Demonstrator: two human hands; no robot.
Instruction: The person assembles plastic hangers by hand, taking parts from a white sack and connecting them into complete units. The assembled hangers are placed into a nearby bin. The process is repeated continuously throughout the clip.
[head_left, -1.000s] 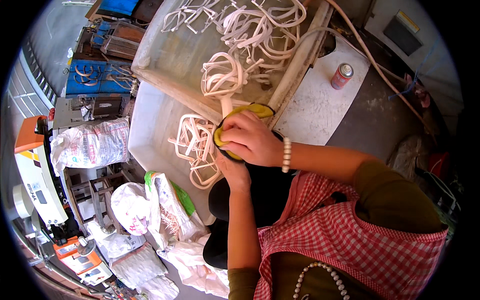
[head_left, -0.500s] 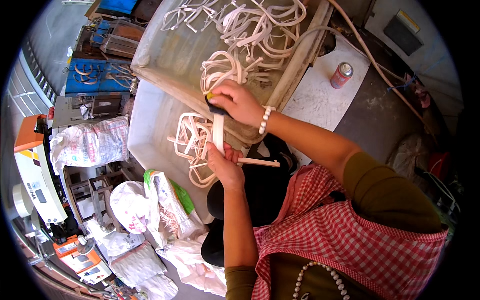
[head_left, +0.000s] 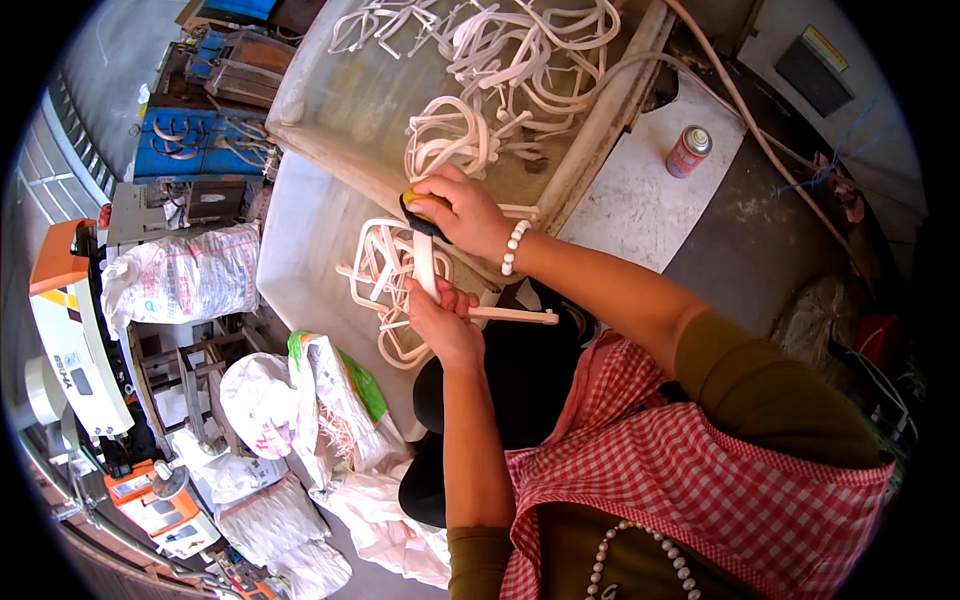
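Our left hand (head_left: 446, 322) grips the pale bent piece (head_left: 424, 264) over the white tub (head_left: 300, 265); our right hand (head_left: 468, 212), just beside it a second ago, now clasps the yellow-black pad (head_left: 427, 213) farther up! Reddish printing marks the white sack (head_left: 185, 275).

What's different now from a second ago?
The right hand has moved up and slightly left in the picture, away from the left hand, still holding the yellow-and-black pad. More of the pale strip shows, held by the left hand. The red can stayed put.
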